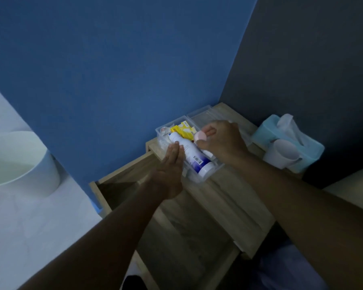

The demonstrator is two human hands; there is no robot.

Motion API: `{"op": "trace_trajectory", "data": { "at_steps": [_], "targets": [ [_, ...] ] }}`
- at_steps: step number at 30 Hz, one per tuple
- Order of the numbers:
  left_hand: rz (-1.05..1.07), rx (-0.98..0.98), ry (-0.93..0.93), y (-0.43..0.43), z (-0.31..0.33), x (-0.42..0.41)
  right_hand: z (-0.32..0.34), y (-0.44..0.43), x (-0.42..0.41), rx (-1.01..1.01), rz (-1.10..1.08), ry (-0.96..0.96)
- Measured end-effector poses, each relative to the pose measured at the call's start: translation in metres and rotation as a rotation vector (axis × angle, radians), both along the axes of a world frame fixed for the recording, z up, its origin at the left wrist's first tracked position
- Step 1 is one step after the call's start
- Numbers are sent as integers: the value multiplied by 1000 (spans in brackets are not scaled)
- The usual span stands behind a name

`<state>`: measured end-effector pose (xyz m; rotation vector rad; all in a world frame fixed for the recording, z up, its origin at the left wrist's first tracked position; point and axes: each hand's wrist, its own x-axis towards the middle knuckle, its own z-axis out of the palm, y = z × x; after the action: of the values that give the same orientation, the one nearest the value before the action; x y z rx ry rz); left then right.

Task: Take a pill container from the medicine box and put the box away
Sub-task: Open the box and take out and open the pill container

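A clear plastic medicine box (215,166) stands open on the wooden bedside table (228,197) near the blue wall. Inside lie a white and blue bottle (192,156), a yellow carton (183,129) and small packets. My left hand (169,168) rests flat against the box's left side, touching the bottle. My right hand (222,139) hovers over the box's right part, fingers closed on a small round pink pill container (200,136). The box's clear lid (203,115) lies just behind it.
A light blue tissue box (289,143) and a white cup (281,153) sit at the table's right end. An open drawer (117,189) gapes on the left below the tabletop. A white bin (19,162) stands on the floor at far left.
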<state>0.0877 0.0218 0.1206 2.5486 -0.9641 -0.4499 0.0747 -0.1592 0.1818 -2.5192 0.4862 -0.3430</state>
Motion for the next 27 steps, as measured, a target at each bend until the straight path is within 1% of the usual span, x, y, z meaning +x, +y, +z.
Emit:
{"op": "trace_trajectory", "data": {
  "at_steps": [2,4,6,7,8,11,12,13,15,18,20,22,27],
  "targets": [
    [28,-30,104,5,19,2,12,0,-23,23,60,-35],
    [43,-86,103,5,40,-5,24,-1,-48,30,95,-53],
    [80,-214,98,-1,61,-22,34,-2,-74,10,119,-59],
    [122,-306,136,-5,69,-35,38,-2,-86,0,132,-63],
    [182,-422,238,-9,76,-49,42,-2,-97,-10,144,-71],
    [318,-840,802,-20,88,-90,56,-3,-129,-20,206,-112],
    [343,-932,941,-22,91,-101,61,-4,-138,-17,229,-115],
    [367,-1002,1040,-23,93,-109,65,-4,-146,-11,249,-114],
    [415,-1118,1154,-24,97,-122,74,-5,-159,21,284,-103],
    [459,-1204,1237,-24,100,-134,88,-5,-172,6,354,-91],
    [436,-1222,1298,-24,103,-142,96,-4,-180,-49,405,-100],
    [401,-1243,1342,-23,103,-146,101,-5,-184,-48,449,-117],
    [327,-1261,1376,-18,101,-155,107,-7,-193,-34,499,-114]
  ]
}}
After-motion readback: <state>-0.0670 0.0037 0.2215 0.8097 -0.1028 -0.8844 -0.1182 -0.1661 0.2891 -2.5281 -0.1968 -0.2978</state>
